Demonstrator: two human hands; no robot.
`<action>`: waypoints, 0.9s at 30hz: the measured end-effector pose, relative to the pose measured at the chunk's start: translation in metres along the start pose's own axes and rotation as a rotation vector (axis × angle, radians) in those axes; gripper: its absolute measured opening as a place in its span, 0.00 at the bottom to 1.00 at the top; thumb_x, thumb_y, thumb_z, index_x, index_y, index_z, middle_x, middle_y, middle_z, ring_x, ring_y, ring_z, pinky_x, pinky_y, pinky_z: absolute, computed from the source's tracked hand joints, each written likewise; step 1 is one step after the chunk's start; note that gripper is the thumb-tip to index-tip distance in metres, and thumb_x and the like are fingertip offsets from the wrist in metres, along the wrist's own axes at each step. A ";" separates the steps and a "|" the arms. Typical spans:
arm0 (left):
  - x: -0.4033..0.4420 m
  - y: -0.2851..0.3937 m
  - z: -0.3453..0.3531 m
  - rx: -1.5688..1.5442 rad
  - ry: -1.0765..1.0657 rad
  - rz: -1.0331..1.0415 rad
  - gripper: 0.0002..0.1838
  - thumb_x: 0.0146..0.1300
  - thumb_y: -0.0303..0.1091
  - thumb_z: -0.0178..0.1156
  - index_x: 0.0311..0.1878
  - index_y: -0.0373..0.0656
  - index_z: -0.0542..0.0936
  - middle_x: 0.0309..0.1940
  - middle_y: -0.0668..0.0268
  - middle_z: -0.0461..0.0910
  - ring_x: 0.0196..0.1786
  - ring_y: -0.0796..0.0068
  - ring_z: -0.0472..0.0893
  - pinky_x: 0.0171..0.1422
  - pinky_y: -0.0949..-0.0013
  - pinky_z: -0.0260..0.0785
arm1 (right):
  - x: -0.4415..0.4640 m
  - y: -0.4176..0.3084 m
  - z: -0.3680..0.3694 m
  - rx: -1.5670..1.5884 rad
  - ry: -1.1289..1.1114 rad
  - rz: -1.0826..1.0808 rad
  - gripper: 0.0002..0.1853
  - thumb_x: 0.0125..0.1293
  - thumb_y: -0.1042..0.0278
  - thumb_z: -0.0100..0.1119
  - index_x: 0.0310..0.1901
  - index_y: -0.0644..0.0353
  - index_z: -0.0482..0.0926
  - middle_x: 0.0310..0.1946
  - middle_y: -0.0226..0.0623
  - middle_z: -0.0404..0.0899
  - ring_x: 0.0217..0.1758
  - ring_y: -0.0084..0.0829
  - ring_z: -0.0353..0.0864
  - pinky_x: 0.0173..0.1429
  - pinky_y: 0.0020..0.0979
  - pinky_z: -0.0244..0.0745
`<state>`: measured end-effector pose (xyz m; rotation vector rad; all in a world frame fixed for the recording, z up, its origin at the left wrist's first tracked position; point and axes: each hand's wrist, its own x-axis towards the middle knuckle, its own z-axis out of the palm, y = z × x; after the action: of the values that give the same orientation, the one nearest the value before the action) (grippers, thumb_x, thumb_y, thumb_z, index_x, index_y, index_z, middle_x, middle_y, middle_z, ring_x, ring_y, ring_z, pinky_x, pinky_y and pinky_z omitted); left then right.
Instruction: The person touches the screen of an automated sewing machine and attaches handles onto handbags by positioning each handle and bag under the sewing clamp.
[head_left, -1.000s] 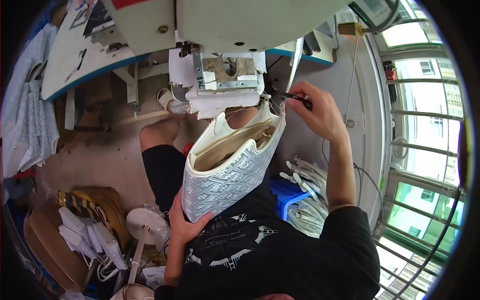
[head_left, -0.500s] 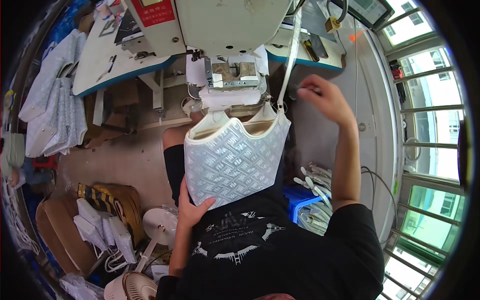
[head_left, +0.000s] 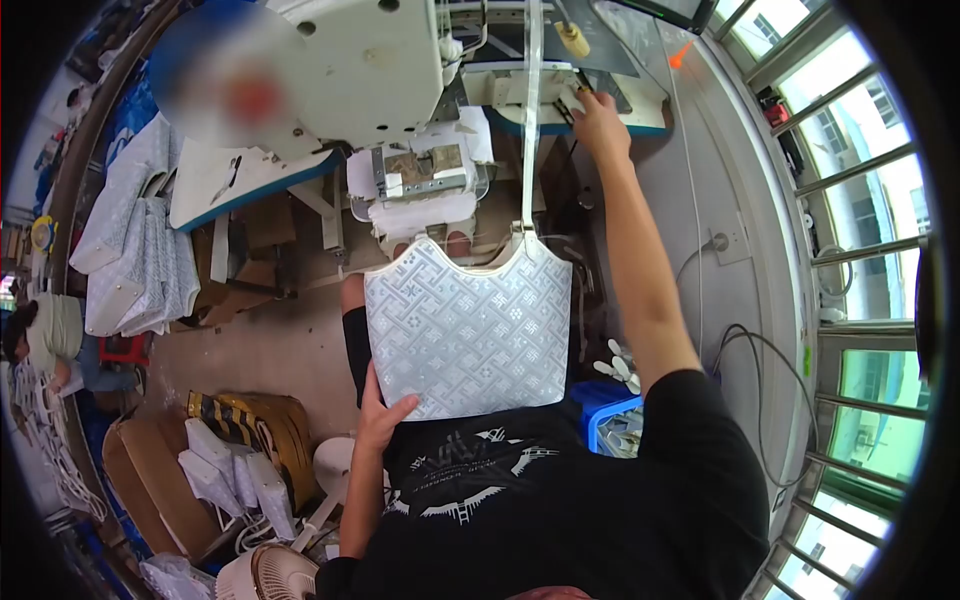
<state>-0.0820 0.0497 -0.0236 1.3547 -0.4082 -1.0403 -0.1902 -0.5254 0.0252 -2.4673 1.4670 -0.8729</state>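
Observation:
A silvery-white patterned handbag lies across my lap, its scalloped opening facing away from me. My left hand grips its lower left corner, thumb on the front panel. A long white strap runs up from a fitting at the bag's top edge. My right hand is stretched out to the far table, fingers closed by small dark tools at its edge; what they hold is hidden. Between bag and machine sits a metal clamp plate with white padding.
A white machine head overhangs the work. Similar bag pieces hang at the left. Blue-edged tabletop, brown cartons, a fan and a blue bin surround me. Another person is at far left.
My right hand has moved forward and left onto the far table. The bag now lies flatter, its front more squarely visible, with my left hand still on its corner. The view has shifted.

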 end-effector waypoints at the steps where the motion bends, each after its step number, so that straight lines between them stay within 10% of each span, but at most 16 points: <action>1: 0.002 -0.002 0.002 -0.015 -0.012 0.006 0.55 0.57 0.35 0.80 0.82 0.33 0.58 0.73 0.54 0.72 0.74 0.62 0.73 0.81 0.60 0.62 | 0.000 -0.006 -0.011 0.032 0.024 0.095 0.18 0.79 0.53 0.56 0.60 0.52 0.82 0.46 0.53 0.89 0.57 0.56 0.86 0.62 0.52 0.81; 3: 0.009 -0.005 0.009 -0.039 -0.045 0.004 0.54 0.58 0.35 0.79 0.83 0.33 0.57 0.74 0.53 0.71 0.75 0.61 0.72 0.81 0.60 0.61 | -0.005 0.008 0.014 0.367 -0.268 0.136 0.24 0.84 0.48 0.50 0.62 0.62 0.81 0.42 0.43 0.90 0.53 0.37 0.89 0.55 0.45 0.83; 5: 0.012 0.003 0.013 -0.020 -0.081 -0.049 0.54 0.59 0.35 0.79 0.83 0.33 0.57 0.74 0.54 0.71 0.75 0.61 0.72 0.81 0.60 0.60 | -0.039 -0.061 -0.053 1.337 -0.724 0.456 0.29 0.86 0.45 0.45 0.66 0.66 0.78 0.37 0.37 0.88 0.47 0.36 0.89 0.54 0.43 0.83; 8: 0.015 0.010 0.014 -0.005 -0.097 -0.128 0.54 0.61 0.35 0.77 0.84 0.33 0.56 0.75 0.54 0.71 0.76 0.60 0.71 0.82 0.60 0.59 | -0.034 -0.069 -0.107 1.663 -0.477 0.214 0.28 0.87 0.46 0.46 0.68 0.65 0.76 0.33 0.34 0.84 0.41 0.35 0.88 0.51 0.37 0.83; 16: 0.024 0.061 0.005 0.175 -0.051 -0.647 0.54 0.62 0.39 0.79 0.85 0.38 0.57 0.75 0.57 0.73 0.72 0.59 0.77 0.74 0.57 0.70 | -0.070 -0.053 -0.228 1.559 -0.381 0.135 0.22 0.87 0.54 0.49 0.65 0.66 0.78 0.26 0.25 0.74 0.30 0.16 0.76 0.33 0.20 0.68; 18: 0.029 0.094 0.005 1.113 -0.148 -0.529 0.50 0.63 0.43 0.77 0.83 0.40 0.62 0.75 0.52 0.72 0.69 0.52 0.79 0.70 0.55 0.74 | -0.100 -0.067 -0.261 0.972 -0.647 0.114 0.18 0.86 0.57 0.52 0.62 0.61 0.82 0.24 0.21 0.71 0.26 0.11 0.69 0.28 0.17 0.61; 20: 0.027 0.108 0.012 1.271 0.068 0.191 0.46 0.64 0.42 0.74 0.82 0.41 0.65 0.75 0.49 0.72 0.67 0.48 0.79 0.70 0.53 0.74 | -0.122 -0.085 -0.260 0.709 -1.017 0.039 0.16 0.83 0.55 0.57 0.54 0.57 0.86 0.19 0.21 0.72 0.20 0.16 0.70 0.26 0.27 0.65; 21: 0.040 0.122 0.023 1.073 -0.007 0.362 0.46 0.63 0.42 0.75 0.82 0.41 0.66 0.75 0.50 0.72 0.68 0.50 0.79 0.70 0.53 0.74 | -0.127 -0.094 -0.242 0.710 -1.044 0.027 0.16 0.83 0.55 0.57 0.54 0.57 0.86 0.19 0.21 0.72 0.20 0.16 0.70 0.26 0.27 0.65; 23: 0.063 0.161 0.057 0.764 -0.222 0.606 0.43 0.63 0.38 0.75 0.80 0.41 0.68 0.74 0.53 0.74 0.67 0.55 0.81 0.69 0.56 0.74 | -0.151 -0.112 -0.198 0.722 -1.066 -0.708 0.15 0.81 0.56 0.61 0.48 0.60 0.87 0.22 0.27 0.78 0.24 0.22 0.76 0.30 0.35 0.70; 27: 0.086 0.178 0.090 0.518 -0.569 0.529 0.30 0.68 0.28 0.70 0.72 0.40 0.76 0.65 0.56 0.80 0.63 0.62 0.82 0.67 0.59 0.73 | -0.132 -0.149 -0.196 0.515 -1.188 -0.708 0.11 0.77 0.63 0.66 0.45 0.64 0.86 0.31 0.34 0.86 0.32 0.28 0.82 0.39 0.36 0.76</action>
<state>-0.0409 -0.0933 0.1346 1.2607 -1.4581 -0.8810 -0.2314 -0.3048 0.1915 -2.2729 -0.0257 0.2322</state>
